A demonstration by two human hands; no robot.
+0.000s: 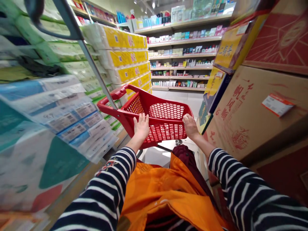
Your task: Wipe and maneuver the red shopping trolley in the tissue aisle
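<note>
A red plastic shopping cart with a mesh basket stands sideways in front of me, and nothing shows inside it. My left hand lies over its near rim around the middle, fingers hooked over the edge. At the right end of the same rim, my right hand is closed around the corner. A metal pole rises from the cart's left end to a grey handle. Part of a caster wheel shows below the basket; the other wheels are hidden.
Yellow-and-white tissue packs are stacked behind the cart on the left, with blurred paper packs nearer. Cardboard boxes wall the right side closely. Cosmetics shelves stand across the far end, beyond a pale tiled floor.
</note>
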